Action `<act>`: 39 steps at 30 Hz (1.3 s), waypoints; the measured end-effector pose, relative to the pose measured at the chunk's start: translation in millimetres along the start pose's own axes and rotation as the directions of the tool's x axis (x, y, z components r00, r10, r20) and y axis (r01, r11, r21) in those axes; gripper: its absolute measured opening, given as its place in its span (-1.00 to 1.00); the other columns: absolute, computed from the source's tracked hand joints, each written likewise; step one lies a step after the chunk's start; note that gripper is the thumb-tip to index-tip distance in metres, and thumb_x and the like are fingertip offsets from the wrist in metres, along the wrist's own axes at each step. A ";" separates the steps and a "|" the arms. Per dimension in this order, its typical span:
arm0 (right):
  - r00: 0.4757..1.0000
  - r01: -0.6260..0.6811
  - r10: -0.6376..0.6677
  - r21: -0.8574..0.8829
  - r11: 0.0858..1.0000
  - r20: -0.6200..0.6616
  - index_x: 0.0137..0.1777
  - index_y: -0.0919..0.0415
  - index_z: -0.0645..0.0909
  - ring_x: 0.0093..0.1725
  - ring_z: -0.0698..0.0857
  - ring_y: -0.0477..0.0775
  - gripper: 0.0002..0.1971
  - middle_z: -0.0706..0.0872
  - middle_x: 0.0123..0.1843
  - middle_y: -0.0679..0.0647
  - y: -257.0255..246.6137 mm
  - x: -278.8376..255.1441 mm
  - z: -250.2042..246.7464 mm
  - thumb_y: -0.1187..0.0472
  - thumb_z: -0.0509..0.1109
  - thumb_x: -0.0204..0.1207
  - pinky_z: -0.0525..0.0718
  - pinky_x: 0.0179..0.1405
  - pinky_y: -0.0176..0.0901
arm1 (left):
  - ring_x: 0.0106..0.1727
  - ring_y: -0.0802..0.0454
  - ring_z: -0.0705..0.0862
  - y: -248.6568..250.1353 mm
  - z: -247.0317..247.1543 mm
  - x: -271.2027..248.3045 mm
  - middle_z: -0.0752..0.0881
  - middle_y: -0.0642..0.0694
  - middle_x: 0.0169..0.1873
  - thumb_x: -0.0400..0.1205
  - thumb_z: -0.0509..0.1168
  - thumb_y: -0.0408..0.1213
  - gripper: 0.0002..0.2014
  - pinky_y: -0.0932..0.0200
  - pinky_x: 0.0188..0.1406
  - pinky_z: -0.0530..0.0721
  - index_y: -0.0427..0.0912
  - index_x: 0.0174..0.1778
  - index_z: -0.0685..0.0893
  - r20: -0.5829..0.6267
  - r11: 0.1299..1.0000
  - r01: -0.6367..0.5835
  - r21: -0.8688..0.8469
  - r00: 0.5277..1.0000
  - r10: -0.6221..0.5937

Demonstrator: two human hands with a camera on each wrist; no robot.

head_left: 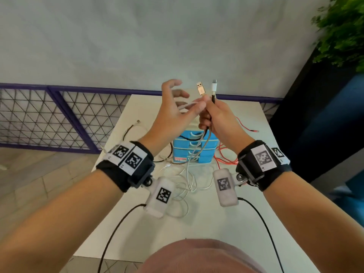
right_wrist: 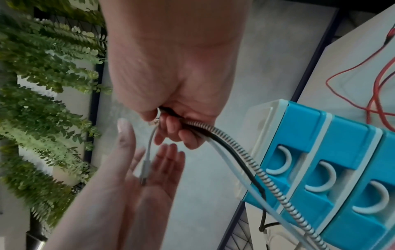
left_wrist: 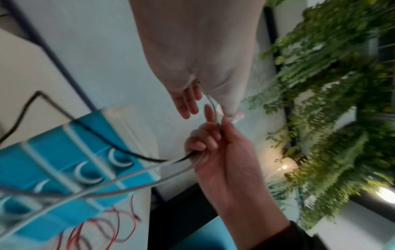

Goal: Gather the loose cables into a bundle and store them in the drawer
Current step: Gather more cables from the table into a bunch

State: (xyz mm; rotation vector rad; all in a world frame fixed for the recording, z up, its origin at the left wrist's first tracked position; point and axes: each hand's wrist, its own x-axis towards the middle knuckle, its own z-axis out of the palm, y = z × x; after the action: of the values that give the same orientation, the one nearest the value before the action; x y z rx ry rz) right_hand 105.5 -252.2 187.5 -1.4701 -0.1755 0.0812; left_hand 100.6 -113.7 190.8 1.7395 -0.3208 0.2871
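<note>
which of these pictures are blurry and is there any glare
Head view: left hand motion-smeared, right hand and USB plug sharp. Left wrist view: plants and blue drawer unit streaked, lamp glare lower right. Right wrist view: braided cable crisp, left palm soft.

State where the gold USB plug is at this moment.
In the head view, the gold USB plug stands above the right hand, just left of the white plug, over the blue drawer unit.
</note>
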 end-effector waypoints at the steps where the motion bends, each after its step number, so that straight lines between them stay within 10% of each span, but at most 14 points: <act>1: 1.000 0.024 -0.024 -0.060 0.998 -0.002 0.05 0.28 0.57 -0.53 0.35 -0.13 -0.74 0.36 -0.50 -0.11 0.3 0.3 0.0 0.12 0.15 0.75 0.44 -0.46 -0.23 | -0.15 0.27 0.68 -7.8 0.4 -6.0 0.58 -0.10 0.02 0.51 0.46 -0.15 -0.48 0.23 0.01 0.72 -0.08 0.23 0.30 -0.022 0.999 0.041 -0.034 0.999 -0.042; 5: 0.997 0.064 -0.070 -0.223 0.973 -0.018 -0.02 0.25 0.55 -0.55 0.36 -0.15 -0.81 0.33 -0.45 -0.04 2.0 2.3 -4.2 0.20 0.16 0.74 0.43 -0.45 -0.21 | -0.33 0.11 0.54 -47.0 -15.7 -27.5 0.57 -0.04 -0.33 0.54 0.43 -0.11 -0.76 0.08 -0.23 0.62 -0.12 -0.14 0.51 0.130 0.978 0.153 0.142 0.976 -0.172; 8: 0.998 0.019 -0.035 -0.251 0.968 -0.059 -0.09 0.17 0.54 -0.55 0.35 -0.14 -0.78 0.34 -0.47 -0.08 0.1 3.4 -6.3 0.21 0.12 0.75 0.43 -0.44 -0.21 | -0.43 0.28 0.53 -82.2 -36.0 -50.2 0.60 0.13 -0.46 0.51 0.45 -0.13 -0.82 0.32 -0.34 0.51 -0.05 -0.34 0.61 0.469 0.911 0.102 0.400 0.831 -0.299; 11: 0.997 0.000 -0.021 -0.249 0.969 -0.080 -0.09 0.16 0.54 -0.54 0.35 -0.14 -0.78 0.35 -0.48 -0.08 0.0 1.7 -10.7 0.20 0.11 0.75 0.45 -0.44 -0.22 | -0.28 0.28 0.60 -124.0 -48.3 -76.2 0.69 0.14 -0.29 0.51 0.42 -0.13 -0.90 0.33 -0.23 0.53 -0.07 -0.19 0.73 0.612 0.757 -0.089 0.648 0.652 -0.448; 19: 0.998 -0.003 -0.013 -0.252 0.968 -0.062 -0.07 0.16 0.53 -0.57 0.37 -0.15 -0.78 0.35 -0.47 -0.06 0.3 -1.1 -7.5 0.18 0.10 0.76 0.48 -0.47 -0.27 | -0.09 0.04 0.57 -169.2 -36.5 -108.6 0.46 0.05 -0.08 0.65 0.14 -0.13 -0.62 0.12 -0.09 0.52 0.25 0.39 0.49 0.566 0.621 -0.125 0.774 0.576 -0.589; 23: 0.999 -0.002 -0.010 -0.253 0.967 -0.046 -0.07 0.16 0.54 -0.55 0.38 -0.13 -0.78 0.36 -0.46 -0.06 -1.6 -2.8 -5.0 0.17 0.11 0.76 0.50 -0.44 -0.24 | 0.04 -0.02 0.60 -176.0 -27.3 -115.1 0.47 0.01 0.08 0.66 0.17 -0.09 -0.64 0.09 -0.04 0.56 0.23 0.39 0.49 0.574 0.615 -0.151 0.774 0.579 -0.579; 27: 0.999 0.007 -0.018 -0.264 0.964 -0.039 -0.08 0.15 0.53 -0.54 0.37 -0.13 -0.77 0.36 -0.45 -0.04 -0.6 -3.7 -6.6 0.17 0.10 0.76 0.49 -0.45 -0.25 | -0.11 0.15 0.45 -173.0 -18.6 -112.7 0.40 0.07 -0.07 0.60 0.27 -0.10 -0.84 0.31 -0.30 0.41 -0.07 -0.02 0.65 0.562 0.648 -0.135 0.750 0.647 -0.516; 31: 0.999 -0.001 -0.011 -0.247 0.969 -0.046 -0.08 0.17 0.52 -0.55 0.37 -0.13 -0.78 0.35 -0.46 -0.04 0.3 -2.7 -8.4 0.18 0.10 0.76 0.47 -0.45 -0.22 | -0.08 0.10 0.60 -162.8 -23.6 -97.7 0.58 0.12 -0.14 0.56 0.33 -0.11 -0.96 0.02 0.04 0.64 0.06 -0.19 0.61 0.555 0.717 -0.057 0.695 0.675 -0.485; 39: 0.999 0.035 -0.034 -0.239 0.970 0.007 -0.09 0.18 0.48 -0.54 0.33 -0.10 -0.79 0.32 -0.46 -0.05 2.1 0.4 5.8 0.20 0.09 0.76 0.43 -0.44 -0.20 | -0.20 0.33 0.67 -124.2 -18.5 -79.7 0.72 0.15 -0.25 0.59 0.33 -0.27 -0.87 0.33 -0.04 0.60 0.11 -0.16 0.67 0.557 0.854 0.154 0.497 0.697 -0.450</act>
State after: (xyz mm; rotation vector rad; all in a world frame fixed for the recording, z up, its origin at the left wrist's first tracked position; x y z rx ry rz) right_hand 105.1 -246.2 186.0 -1.7069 -0.2188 0.0348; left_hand 71.9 -68.7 51.9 2.2531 -0.4874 -0.5876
